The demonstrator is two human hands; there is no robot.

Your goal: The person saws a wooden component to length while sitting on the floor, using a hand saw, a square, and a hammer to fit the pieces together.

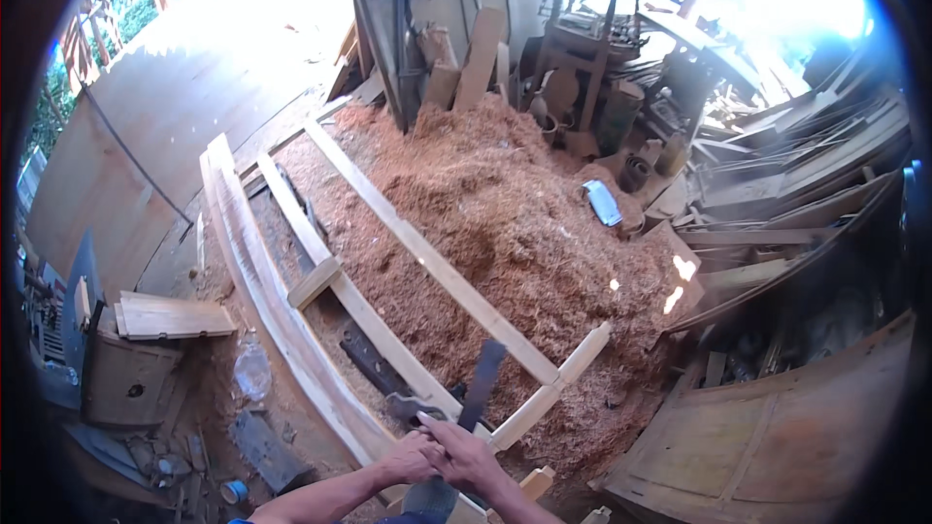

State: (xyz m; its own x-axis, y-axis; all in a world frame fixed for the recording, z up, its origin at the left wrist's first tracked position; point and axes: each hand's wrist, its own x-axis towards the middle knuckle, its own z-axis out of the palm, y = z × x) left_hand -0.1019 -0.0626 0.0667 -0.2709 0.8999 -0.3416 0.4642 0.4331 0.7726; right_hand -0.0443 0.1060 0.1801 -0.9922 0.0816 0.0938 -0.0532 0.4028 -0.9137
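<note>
My left hand [412, 458] and my right hand [466, 460] are closed together at the lower middle, fingers overlapping. A handsaw's broad dark blade [482, 383] points up and away from them; its handle is hidden in my grip. Beside the blade runs a pale wooden rail [388, 332]. A crosswise pale bar [553, 386] lies to the right, meeting a second long rail [417, 245]. Just beyond my left hand is a dark curved object [412, 408] whose kind I cannot make out. Below my hands shows my grey-blue clad leg [429, 499].
A large heap of reddish shavings [485, 204] lies beyond the rails. To the left runs a thick curved plank [262, 243]. A wooden box [136, 378] and a plastic bottle [252, 369] are farther left. Stacked boards [806, 170] and a wooden panel [748, 437] flank the right.
</note>
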